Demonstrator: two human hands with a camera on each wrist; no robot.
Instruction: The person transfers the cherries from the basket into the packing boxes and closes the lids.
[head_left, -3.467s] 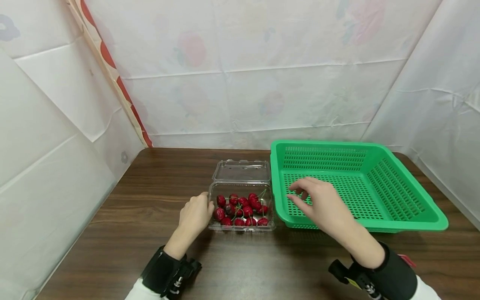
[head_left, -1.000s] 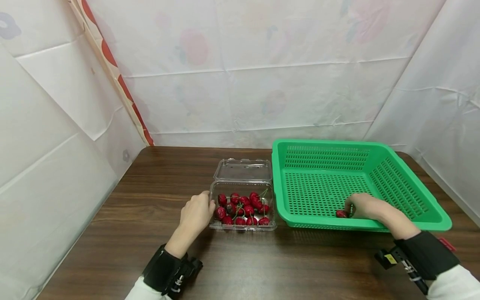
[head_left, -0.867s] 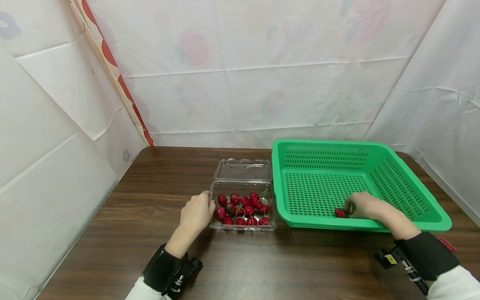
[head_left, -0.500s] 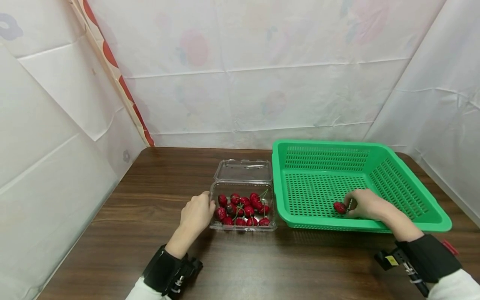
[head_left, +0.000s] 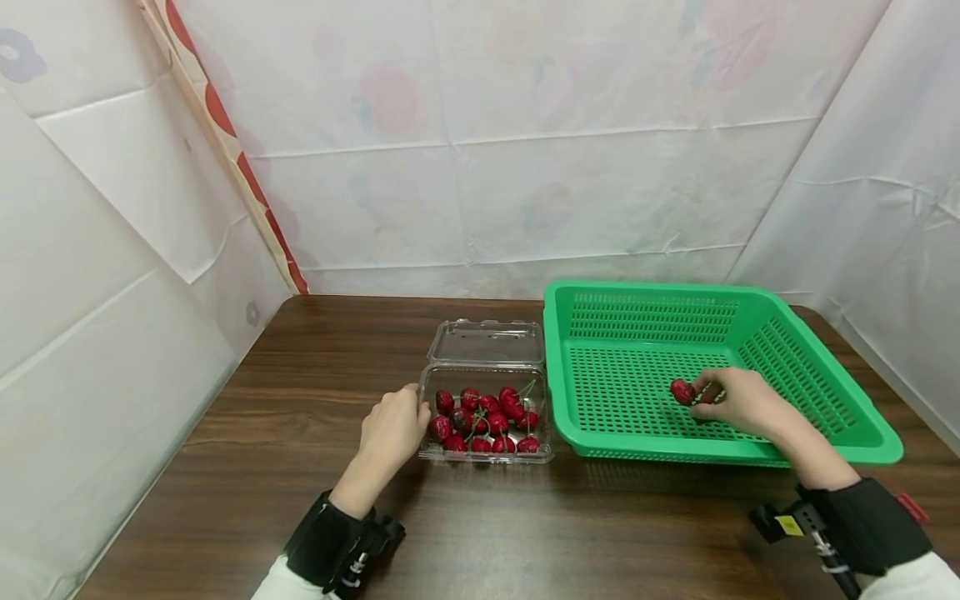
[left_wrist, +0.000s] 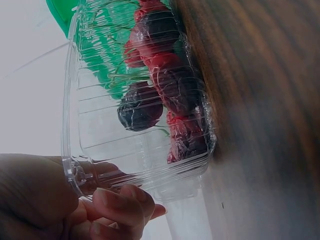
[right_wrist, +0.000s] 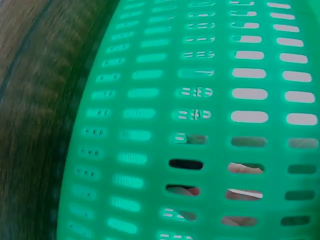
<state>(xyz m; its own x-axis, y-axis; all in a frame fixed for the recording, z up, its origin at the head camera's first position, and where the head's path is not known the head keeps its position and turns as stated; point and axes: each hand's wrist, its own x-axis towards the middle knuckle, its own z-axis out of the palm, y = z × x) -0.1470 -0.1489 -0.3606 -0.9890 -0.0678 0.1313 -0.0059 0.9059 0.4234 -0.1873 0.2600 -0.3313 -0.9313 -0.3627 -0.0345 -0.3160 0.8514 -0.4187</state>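
Note:
A clear plastic clamshell box (head_left: 486,343) lies with its lid folded back on the table. Several dark red cherries (head_left: 497,423), some with green stems, fill its base. My left hand (head_left: 393,427) grips the box's left wall; in the left wrist view its thumb and curled fingers (left_wrist: 117,206) pinch the clear rim at the corner. Inside the green basket (head_left: 832,404), my right hand (head_left: 742,402) holds a single cherry (head_left: 682,392) at its fingertips, above the slotted floor. The right wrist view shows mostly basket slots, with bits of skin (right_wrist: 244,194) behind them.
The basket stands close against the right side of the box. Brown wood tabletop (head_left: 300,400) extends left and in front. White sheeting (head_left: 480,208) with faint fruit prints encloses the back and both sides.
My right hand has come from over the basket's left part down inside it, taken hold of a cherry near the front wall, and lifted it slightly. My left hand keeps its grip.

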